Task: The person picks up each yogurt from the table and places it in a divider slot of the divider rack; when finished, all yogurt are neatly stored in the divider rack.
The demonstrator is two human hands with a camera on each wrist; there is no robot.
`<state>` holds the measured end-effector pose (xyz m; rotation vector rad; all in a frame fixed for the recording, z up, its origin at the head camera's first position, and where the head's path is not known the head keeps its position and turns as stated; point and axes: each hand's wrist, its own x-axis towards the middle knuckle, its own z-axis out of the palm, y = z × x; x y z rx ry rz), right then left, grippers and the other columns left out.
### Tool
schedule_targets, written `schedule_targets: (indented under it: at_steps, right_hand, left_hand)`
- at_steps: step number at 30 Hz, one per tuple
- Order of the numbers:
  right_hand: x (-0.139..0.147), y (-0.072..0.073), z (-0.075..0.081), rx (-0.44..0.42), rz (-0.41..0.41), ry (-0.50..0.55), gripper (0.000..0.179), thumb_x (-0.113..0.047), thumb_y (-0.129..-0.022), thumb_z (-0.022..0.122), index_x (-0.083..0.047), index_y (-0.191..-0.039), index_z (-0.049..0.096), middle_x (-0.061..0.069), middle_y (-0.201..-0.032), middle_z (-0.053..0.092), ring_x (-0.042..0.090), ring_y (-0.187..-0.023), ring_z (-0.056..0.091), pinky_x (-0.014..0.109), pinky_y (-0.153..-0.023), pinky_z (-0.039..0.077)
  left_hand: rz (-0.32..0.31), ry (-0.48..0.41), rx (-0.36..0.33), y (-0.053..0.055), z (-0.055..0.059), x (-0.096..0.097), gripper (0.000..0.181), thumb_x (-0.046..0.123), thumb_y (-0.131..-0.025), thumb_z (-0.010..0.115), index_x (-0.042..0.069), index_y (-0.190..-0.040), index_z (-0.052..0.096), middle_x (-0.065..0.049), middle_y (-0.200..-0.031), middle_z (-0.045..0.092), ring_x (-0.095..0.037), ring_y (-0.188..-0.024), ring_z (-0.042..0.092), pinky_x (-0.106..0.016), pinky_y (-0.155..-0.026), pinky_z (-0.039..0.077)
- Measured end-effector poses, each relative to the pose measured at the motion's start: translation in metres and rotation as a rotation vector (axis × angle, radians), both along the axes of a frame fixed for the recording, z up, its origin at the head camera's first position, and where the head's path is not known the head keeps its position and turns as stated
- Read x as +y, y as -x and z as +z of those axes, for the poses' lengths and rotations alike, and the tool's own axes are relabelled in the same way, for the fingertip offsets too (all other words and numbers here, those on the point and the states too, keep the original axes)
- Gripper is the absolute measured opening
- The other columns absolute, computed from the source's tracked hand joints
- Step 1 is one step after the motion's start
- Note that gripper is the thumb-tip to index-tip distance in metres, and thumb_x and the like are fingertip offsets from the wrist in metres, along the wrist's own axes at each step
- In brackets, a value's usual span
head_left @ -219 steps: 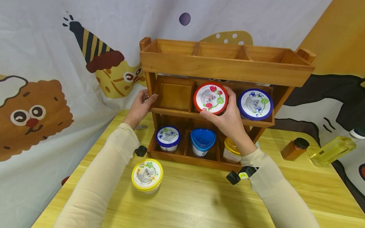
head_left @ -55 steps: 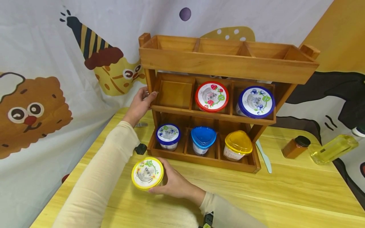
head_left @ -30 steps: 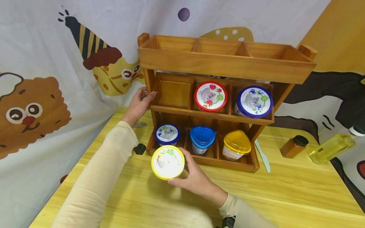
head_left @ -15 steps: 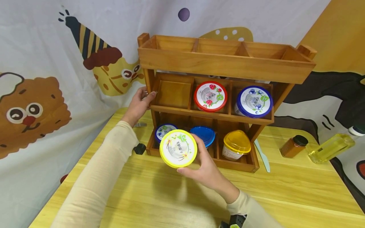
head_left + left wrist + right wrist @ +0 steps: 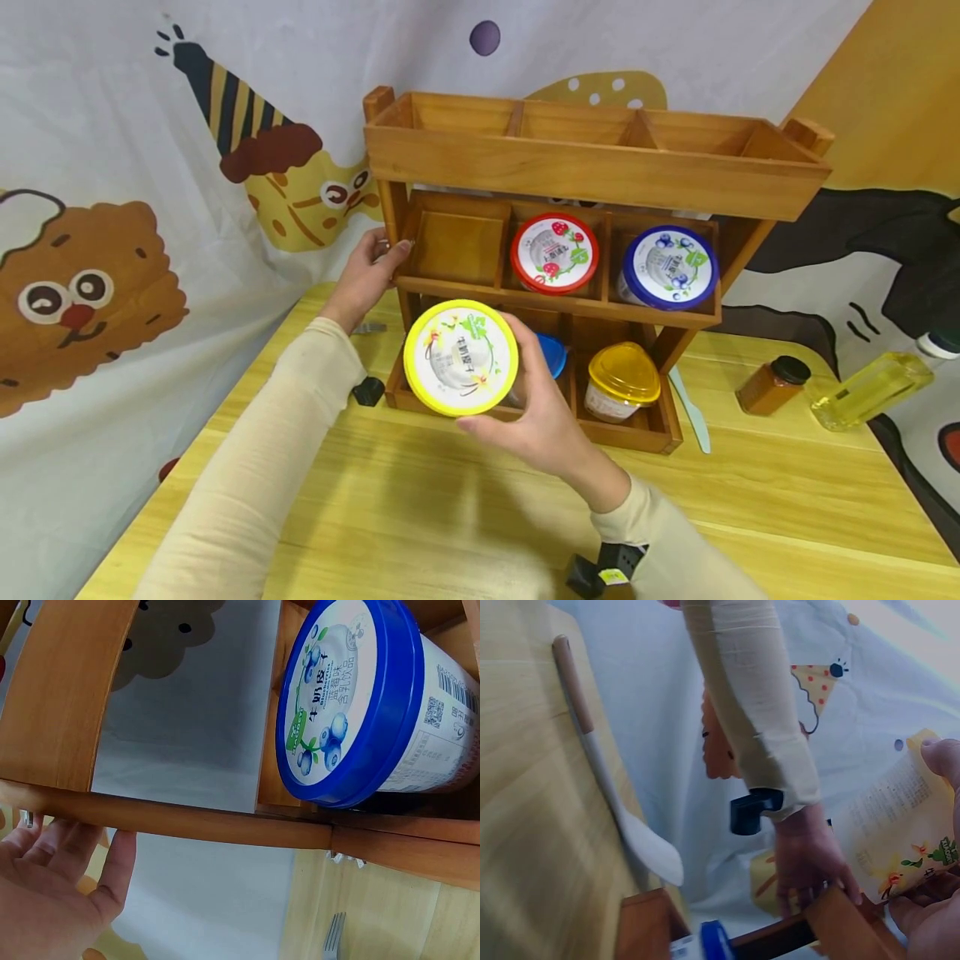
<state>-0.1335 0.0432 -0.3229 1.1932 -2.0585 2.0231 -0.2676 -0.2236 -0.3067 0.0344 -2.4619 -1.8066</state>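
Note:
My right hand [image 5: 551, 421] holds a round yogurt tub with a yellow-rimmed lid [image 5: 461, 358], thumb and fingers on its sides, raised in front of the wooden rack [image 5: 585, 171]. Its printed side [image 5: 885, 825] shows in the right wrist view. My left hand [image 5: 366, 279] grips the rack's left side by the middle tier; in the left wrist view the fingers [image 5: 116, 870] meet the wooden edge. The middle tier bears a red-lidded tub [image 5: 555, 254] and a blue-lidded tub [image 5: 670, 267]; its left compartment holds nothing. The raised tub hides the lower-left compartment.
Below are a partly hidden blue-lidded cup [image 5: 553, 354] and a yellow-lidded cup [image 5: 624, 379]. To the right are a pale knife [image 5: 692, 412], a dark-capped jar [image 5: 774, 386] and an oil bottle [image 5: 873, 390]. A fork [image 5: 334, 934] and a spatula [image 5: 649, 851] lie on the table.
The red-lidded tub was released in the middle compartment. My right hand then took the yellow-lidded tub from the table and raised it toward the rack. The left hand stayed put.

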Motion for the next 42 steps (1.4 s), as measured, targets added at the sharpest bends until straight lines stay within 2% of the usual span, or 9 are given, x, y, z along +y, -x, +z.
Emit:
schedule_targets:
  at_steps: [5,9,19,24,30,34,42]
  right_hand:
    - [-0.005,0.006,0.013,0.02,-0.002,0.022,0.099,-0.019,-0.079,0.084,-0.018,-0.153,0.019,0.006,-0.152,0.034,0.022,-0.135,0.045,0.031,-0.109,0.042]
    - [-0.01,0.013,0.022,0.044,-0.005,0.032,0.098,-0.027,-0.08,0.083,-0.018,-0.153,0.017,0.005,-0.152,0.033,0.02,-0.135,0.044,0.033,-0.111,0.04]
    - [-0.018,0.031,0.036,0.029,0.014,0.106,0.096,-0.013,-0.083,0.079,-0.019,-0.154,0.015,0.008,-0.151,0.032,0.024,-0.134,0.046,0.032,-0.106,0.045]
    - [-0.023,0.041,0.041,0.011,-0.033,0.104,0.097,0.0,-0.081,0.076,-0.018,-0.153,0.015,0.009,-0.149,0.035,0.024,-0.131,0.049,0.033,-0.104,0.047]
    - [-0.035,0.054,0.045,0.034,-0.088,0.107,0.096,0.002,-0.08,0.077,-0.019,-0.152,0.017,0.006,-0.148,0.034,0.021,-0.13,0.049,0.035,-0.106,0.046]
    - [-0.044,0.062,0.047,0.058,-0.131,0.099,0.095,0.002,-0.079,0.077,-0.016,-0.152,0.018,0.006,-0.148,0.034,0.019,-0.13,0.048,0.036,-0.106,0.046]
    - [-0.053,0.062,0.065,0.052,-0.216,0.064,0.093,0.006,-0.078,0.076,-0.001,-0.15,0.017,0.017,-0.149,0.032,0.026,-0.135,0.042,0.038,-0.113,0.039]
  left_hand:
    - [-0.006,0.001,-0.017,-0.001,0.001,-0.001,0.074,0.053,-0.097,0.052,0.014,-0.153,0.024,-0.013,-0.152,0.037,-0.028,-0.132,0.044,-0.048,-0.105,0.043]
    - [-0.001,-0.002,-0.017,-0.001,0.001,-0.001,0.075,0.053,-0.097,0.053,0.014,-0.154,0.024,-0.013,-0.153,0.037,-0.028,-0.133,0.045,-0.048,-0.106,0.043]
    - [0.018,-0.027,0.012,0.002,-0.002,0.003,0.064,0.047,-0.099,0.053,0.014,-0.149,0.032,-0.014,-0.139,0.048,-0.025,-0.116,0.054,-0.043,-0.099,0.048]
    - [0.013,-0.045,0.023,0.001,-0.002,0.003,0.058,0.044,-0.101,0.05,0.014,-0.148,0.034,-0.015,-0.138,0.05,-0.023,-0.114,0.055,-0.04,-0.098,0.049]
    - [0.012,-0.055,0.02,0.002,-0.001,0.002,0.056,0.035,-0.102,0.047,0.01,-0.15,0.031,-0.016,-0.147,0.045,-0.025,-0.119,0.052,-0.042,-0.101,0.047]
    - [0.012,-0.053,0.023,0.002,-0.001,0.002,0.056,0.031,-0.1,0.047,0.01,-0.15,0.031,-0.016,-0.148,0.045,-0.025,-0.117,0.052,-0.041,-0.098,0.048]
    - [0.013,-0.063,0.035,0.001,-0.001,0.003,0.055,0.035,-0.101,0.049,0.01,-0.148,0.034,-0.016,-0.144,0.049,-0.015,-0.1,0.055,-0.03,-0.088,0.048]
